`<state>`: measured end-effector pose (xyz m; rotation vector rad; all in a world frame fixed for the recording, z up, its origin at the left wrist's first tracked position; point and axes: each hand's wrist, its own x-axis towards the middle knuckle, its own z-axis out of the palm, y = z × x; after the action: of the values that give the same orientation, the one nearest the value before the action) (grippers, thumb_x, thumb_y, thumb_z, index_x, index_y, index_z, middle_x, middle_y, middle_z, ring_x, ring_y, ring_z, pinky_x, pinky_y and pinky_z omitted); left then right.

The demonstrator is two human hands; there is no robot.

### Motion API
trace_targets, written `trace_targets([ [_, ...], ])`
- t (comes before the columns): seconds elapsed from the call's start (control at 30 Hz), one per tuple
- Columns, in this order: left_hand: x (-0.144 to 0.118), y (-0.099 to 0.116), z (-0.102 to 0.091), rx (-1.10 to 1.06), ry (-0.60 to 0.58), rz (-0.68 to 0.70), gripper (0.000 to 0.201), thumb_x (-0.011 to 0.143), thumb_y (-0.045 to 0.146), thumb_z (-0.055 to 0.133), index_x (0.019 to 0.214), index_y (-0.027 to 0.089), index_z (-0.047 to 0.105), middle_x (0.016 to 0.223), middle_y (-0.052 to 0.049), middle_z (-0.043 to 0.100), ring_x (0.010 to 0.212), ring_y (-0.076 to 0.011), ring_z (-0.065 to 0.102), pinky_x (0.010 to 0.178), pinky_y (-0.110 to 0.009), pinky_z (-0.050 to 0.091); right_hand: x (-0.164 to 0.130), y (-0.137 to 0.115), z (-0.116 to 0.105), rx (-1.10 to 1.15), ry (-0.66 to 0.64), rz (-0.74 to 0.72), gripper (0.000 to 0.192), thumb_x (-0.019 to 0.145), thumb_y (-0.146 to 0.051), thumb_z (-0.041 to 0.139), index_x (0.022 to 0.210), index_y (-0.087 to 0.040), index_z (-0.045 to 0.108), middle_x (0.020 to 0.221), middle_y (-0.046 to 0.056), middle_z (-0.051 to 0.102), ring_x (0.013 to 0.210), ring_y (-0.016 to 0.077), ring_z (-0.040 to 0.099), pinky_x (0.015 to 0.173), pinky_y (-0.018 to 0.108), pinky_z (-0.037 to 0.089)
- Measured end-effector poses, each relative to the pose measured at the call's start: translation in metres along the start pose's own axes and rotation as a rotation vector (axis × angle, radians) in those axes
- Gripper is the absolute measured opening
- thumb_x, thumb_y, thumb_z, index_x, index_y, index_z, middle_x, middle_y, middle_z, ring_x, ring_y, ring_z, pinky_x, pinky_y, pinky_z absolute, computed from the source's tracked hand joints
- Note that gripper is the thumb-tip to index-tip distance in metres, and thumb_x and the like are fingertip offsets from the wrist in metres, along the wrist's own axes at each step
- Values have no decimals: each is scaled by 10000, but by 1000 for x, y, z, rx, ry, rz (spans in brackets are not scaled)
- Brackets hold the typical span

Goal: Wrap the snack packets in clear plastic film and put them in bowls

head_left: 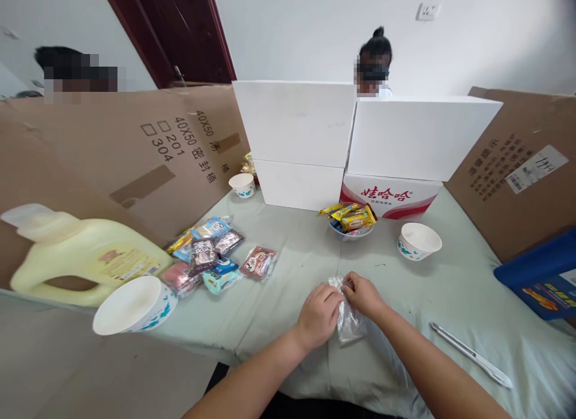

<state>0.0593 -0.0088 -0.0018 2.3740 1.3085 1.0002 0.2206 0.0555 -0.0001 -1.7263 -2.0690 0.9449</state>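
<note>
My left hand (318, 316) and my right hand (363, 294) meet over a small clear plastic bag (348, 323) lying on the pale green cloth of the table (288, 299). Both hands pinch the bag's top edge, fingers curled on the plastic. A bowl (351, 232) heaped with yellow snack packets (351, 216) stands just beyond my hands. To the left lies a spread of wrapped snack packets (211, 257).
White paper bowls stand at the right (419, 241), front left (134, 305) and back (242, 184). A yellow detergent jug (81, 257) lies left. White boxes (360, 137) and cardboard walls (135, 149) ring the table. Metal tongs (470, 354) lie right; a blue box (542, 281) beyond. Two other people sit behind.
</note>
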Motion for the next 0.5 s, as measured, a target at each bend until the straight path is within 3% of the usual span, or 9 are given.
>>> trace_targets([
  [0.17, 22, -20, 14, 158, -191, 83, 127, 879, 140, 521, 917, 165, 639, 962, -82, 645, 974, -250, 557, 845, -394, 463, -9, 3, -5, 127, -56, 67, 286, 870, -234, 491, 1149, -176, 516, 733, -13, 631, 581, 120, 578, 545, 228, 391],
  [0.27, 19, -23, 17, 176, -214, 57, 152, 888, 156, 543, 1007, 174, 635, 1079, -77, 641, 1047, -245, 529, 901, -395, 430, -37, 16, -2, 214, -108, 113, 469, 858, -290, 513, 1304, -203, 398, 872, -2, 648, 533, 106, 591, 466, 225, 415],
  [0.33, 17, -23, 16, 183, -231, 61, 224, 901, 194, 553, 1116, 204, 616, 1207, -70, 608, 1108, -246, 501, 938, -406, 403, -62, 26, 2, 225, -110, 109, 535, 798, -259, 577, 1302, -212, 405, 890, -8, 639, 548, 107, 599, 496, 238, 459],
  [0.4, 16, -21, 15, 204, -265, 71, 315, 909, 264, 568, 1223, 243, 573, 1322, -60, 552, 1155, -260, 472, 962, -430, 381, -85, 34, 3, 174, -53, 58, 497, 759, -217, 603, 1238, -211, 473, 873, -2, 635, 610, 124, 617, 592, 270, 512],
  [0.5, 16, -19, 15, 245, -312, 62, 392, 916, 327, 561, 1303, 278, 523, 1393, -41, 502, 1192, -270, 443, 982, -450, 359, -105, 35, 1, -73, 215, -136, 327, 829, -277, 572, 1148, -210, 561, 1052, 94, 637, 921, 223, 643, 819, 389, 523],
])
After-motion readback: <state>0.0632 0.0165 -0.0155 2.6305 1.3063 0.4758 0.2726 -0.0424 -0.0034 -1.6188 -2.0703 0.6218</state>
